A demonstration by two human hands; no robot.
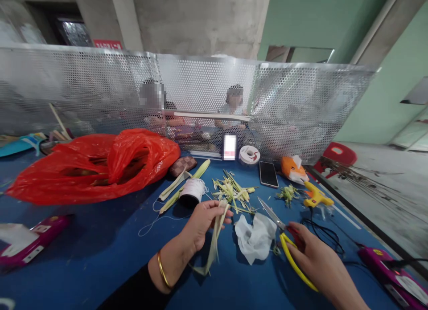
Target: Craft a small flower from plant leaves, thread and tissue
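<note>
Closest to the camera, a black sleeve (130,290) runs up to the left hand, while the purple-cased device (40,238) and the red plastic bag (147,156) lie farther left on the blue bench (240,287). The bag looks thin, slippery and crinkly, apt to slide or tear if tugged by one edge. Just beyond the left hand (197,223), the spool of white thread (194,187) lies tipped beside pale husks (175,185); its loose loops could snag. The left hand pinches a dried husk strip (216,241) between thumb and fingers near the top, and the lower length hangs bent above the bench. The strip looks very light, papery and limp, with lengthwise fibres that would probably split under a hard sideways pull; the gathered upper part seems the sounder place to hold, with the frayed tail left free. Past it, green trimmings (234,189) lie heaped, light enough to scatter at a brush. Crumpled white tissue (256,238) sits between the hands, soft and easily torn. At the right, the right hand (316,256) grips yellow-handled scissors (299,267) by the handles, blades pointing away from the body. Stiff and heavier than the husk, they are best held there, clear of the sharp tips.
</note>
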